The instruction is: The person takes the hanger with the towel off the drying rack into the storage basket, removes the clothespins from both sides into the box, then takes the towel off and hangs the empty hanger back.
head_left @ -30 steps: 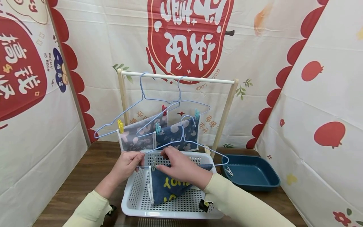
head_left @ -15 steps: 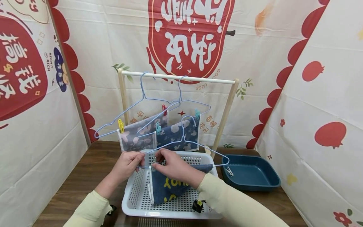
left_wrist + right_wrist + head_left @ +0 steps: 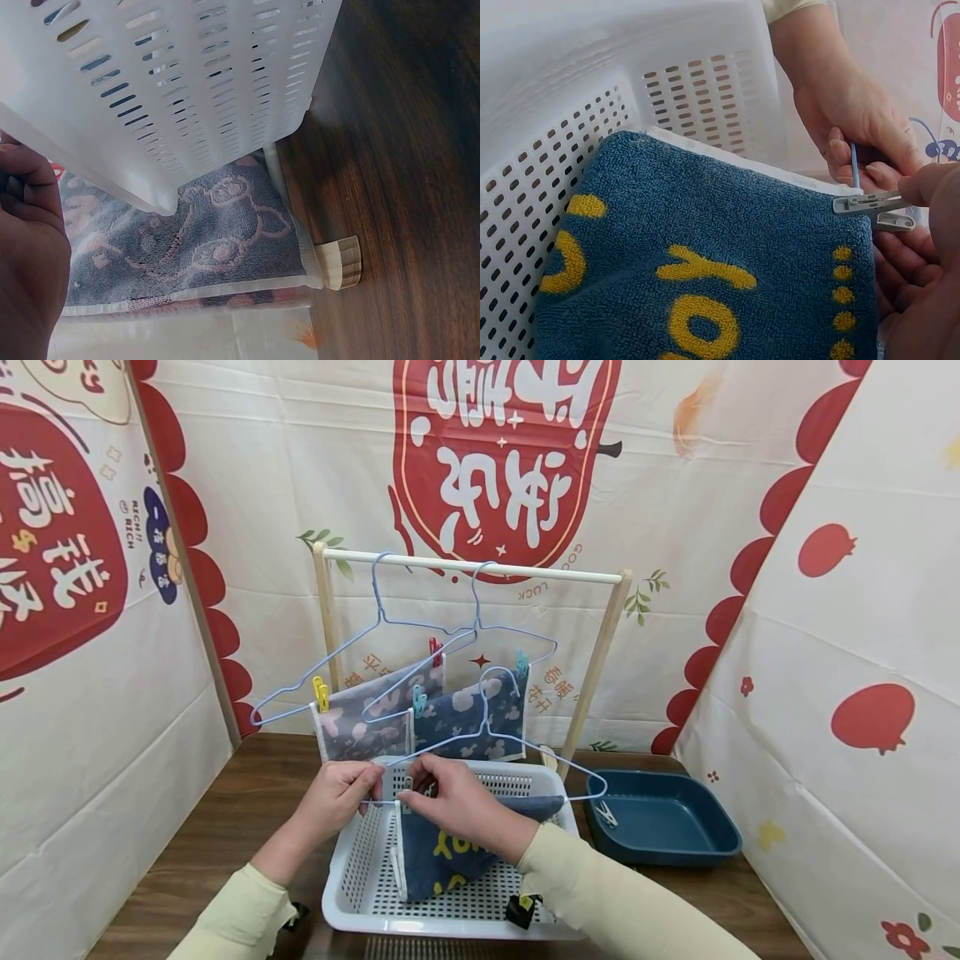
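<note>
A blue wire hanger (image 3: 484,697) is held over the basket, its left end gripped between the thumb and fingers of my left hand (image 3: 341,793). From its lower bar hangs a dark blue towel (image 3: 705,217) with yellow lettering and a white edge. My right hand (image 3: 465,806) pinches the legs of a grey clothespin (image 3: 866,202), whose jaws sit over the towel's corner at the bar. In the right wrist view, the left hand's fingers lie just behind that corner. The left wrist view catches only part of the left hand (image 3: 30,247).
The white perforated basket (image 3: 450,927) stands beneath. Behind it, a rack (image 3: 517,568) carries two hangers with a grey towel (image 3: 367,722) and a navy towel (image 3: 468,722) clipped on. At right sits a dark blue tray (image 3: 667,818) with a white clothespin (image 3: 606,812) inside.
My right hand's fingers have drawn in from a wider spread to pinch the grey clothespin, and that forearm has shifted slightly left. The left hand and hanger hold nearly still.
</note>
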Demonstrator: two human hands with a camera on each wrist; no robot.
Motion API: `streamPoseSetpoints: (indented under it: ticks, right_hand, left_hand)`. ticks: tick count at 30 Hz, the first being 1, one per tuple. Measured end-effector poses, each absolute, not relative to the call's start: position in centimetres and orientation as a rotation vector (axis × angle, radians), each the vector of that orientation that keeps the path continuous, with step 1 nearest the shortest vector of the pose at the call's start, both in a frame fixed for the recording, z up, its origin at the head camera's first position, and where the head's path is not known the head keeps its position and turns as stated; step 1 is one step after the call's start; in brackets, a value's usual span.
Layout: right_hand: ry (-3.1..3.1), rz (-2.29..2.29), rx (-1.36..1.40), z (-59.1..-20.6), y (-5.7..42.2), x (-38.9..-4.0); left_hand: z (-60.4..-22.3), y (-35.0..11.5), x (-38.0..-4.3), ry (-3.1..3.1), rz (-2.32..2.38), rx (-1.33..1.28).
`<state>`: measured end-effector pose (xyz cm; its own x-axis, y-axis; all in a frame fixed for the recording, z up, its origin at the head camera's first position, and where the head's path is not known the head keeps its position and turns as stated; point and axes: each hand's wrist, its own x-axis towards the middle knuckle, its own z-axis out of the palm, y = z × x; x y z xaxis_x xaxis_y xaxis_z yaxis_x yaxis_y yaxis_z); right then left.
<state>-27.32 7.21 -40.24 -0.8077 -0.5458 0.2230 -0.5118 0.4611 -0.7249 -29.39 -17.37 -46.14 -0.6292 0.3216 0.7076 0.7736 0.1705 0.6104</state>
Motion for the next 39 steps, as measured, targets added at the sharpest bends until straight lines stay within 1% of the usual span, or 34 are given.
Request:
streamPoseSetpoints:
  ticks: [8,16,39]
  right_hand:
    - [2.669,-1.316,-1.081,-40.36,7.36,-27.3]
    - [2.708,-1.312,-1.151,-40.51,7.36,-27.34]
    - [2.78,-1.432,-1.184,-39.96,7.45,-26.69]
  left_hand:
    - [-45.63,-17.48,-29.09,-2.058,-1.48,-1.026]
    - [-45.98,-17.47,-29.3,-2.034,-1.469,-1.036]
    - [-45.79,-17.44,-29.2,-2.051,-1.462,-1.023]
